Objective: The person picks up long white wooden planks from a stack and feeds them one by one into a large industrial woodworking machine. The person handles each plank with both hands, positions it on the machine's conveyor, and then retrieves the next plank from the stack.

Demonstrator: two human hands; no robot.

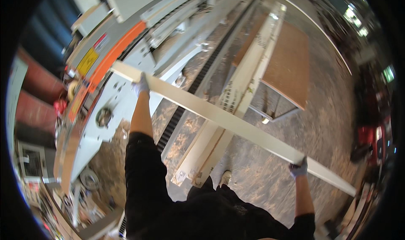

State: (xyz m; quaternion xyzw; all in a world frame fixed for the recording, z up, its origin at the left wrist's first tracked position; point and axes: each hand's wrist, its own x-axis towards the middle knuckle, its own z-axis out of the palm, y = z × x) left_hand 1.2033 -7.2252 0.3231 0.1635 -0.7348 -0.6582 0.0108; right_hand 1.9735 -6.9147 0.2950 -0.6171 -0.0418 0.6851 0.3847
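I hold a long white board [228, 120] that runs slantwise from the upper left to the lower right, above the floor. My left hand [140, 85], in a pale glove, grips its near edge close to the left end, right beside the grey and orange machine [114, 54]. My right hand [299, 168], also gloved, grips the board near its right end. My black sleeves and trousers fill the lower middle, with one light shoe [225, 177] below the board.
A long white machine beam [249, 77] with a black chain track [198, 84] runs away from me. A brown panel [291, 63] lies on a stand to the right. Sawdust covers the floor [270, 172]. Clutter stands at the lower left, red equipment [371, 136] at the right.
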